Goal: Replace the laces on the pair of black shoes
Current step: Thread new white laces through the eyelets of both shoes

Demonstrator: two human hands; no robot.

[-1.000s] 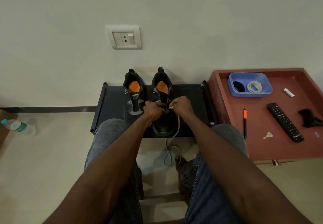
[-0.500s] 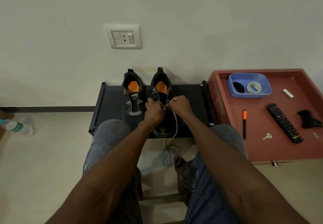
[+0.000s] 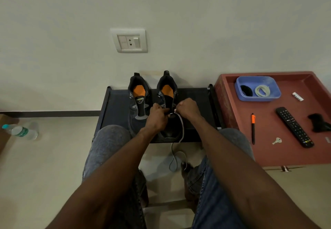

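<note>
- Grey lace (image 3: pixel 181 126) is pinched at its tip by the right hand (image 3: pixel 188 108) over the right shoe (image 3: pixel 168 103).
- The left hand (image 3: pixel 157 117) grips this shoe; the left shoe (image 3: pixel 139 100) stands beside, both on a black rack (image 3: pixel 193 100).
- The blue tray (image 3: pixel 258 88) holds a coiled light lace (image 3: pixel 262 91) and a dark item.

hands (image 3: pixel 157 117) lacing right shoe (image 3: pixel 167 92), grey lace (image 3: pixel 181 126)

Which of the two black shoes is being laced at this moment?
The right shoe, the one nearer the red tray. Both hands work at it, the grey lace trailing off it; the left shoe stands untouched.
</note>
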